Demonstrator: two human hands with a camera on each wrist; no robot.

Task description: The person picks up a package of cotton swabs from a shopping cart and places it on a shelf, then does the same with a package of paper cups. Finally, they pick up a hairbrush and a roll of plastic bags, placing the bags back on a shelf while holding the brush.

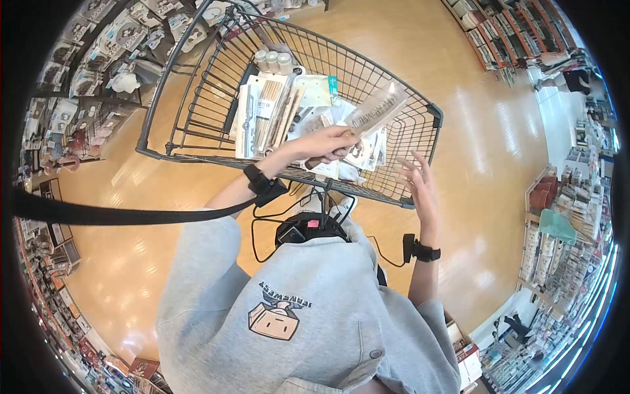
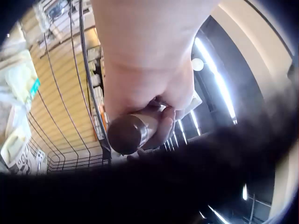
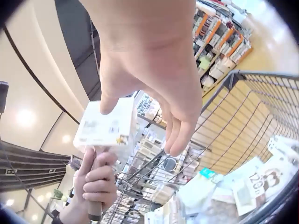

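Observation:
My left hand (image 1: 331,144) grips the brown handle of a packaged utensil (image 1: 379,108) over the cart. Its broad head is in clear wrapping with printing; I cannot tell its exact kind. The rounded dark end of the handle (image 2: 127,134) sticks out of the fist in the left wrist view. A pale, labelled face of the utensil's head (image 3: 105,126) shows in the right wrist view. My right hand (image 1: 420,184) hangs over the cart's near right rim, fingers loosely spread and holding nothing. Its thumb overlaps the label in the right wrist view, but the head view shows them apart.
The black wire shopping cart (image 1: 430,118) holds packaged chopsticks (image 1: 268,108), several pale-lidded jars (image 1: 272,62), and flat packs including one marked 120 (image 3: 256,184). Stocked shelves (image 1: 85,85) line the left, more racks (image 1: 505,33) the right. A black strap (image 1: 131,211) crosses the left forearm.

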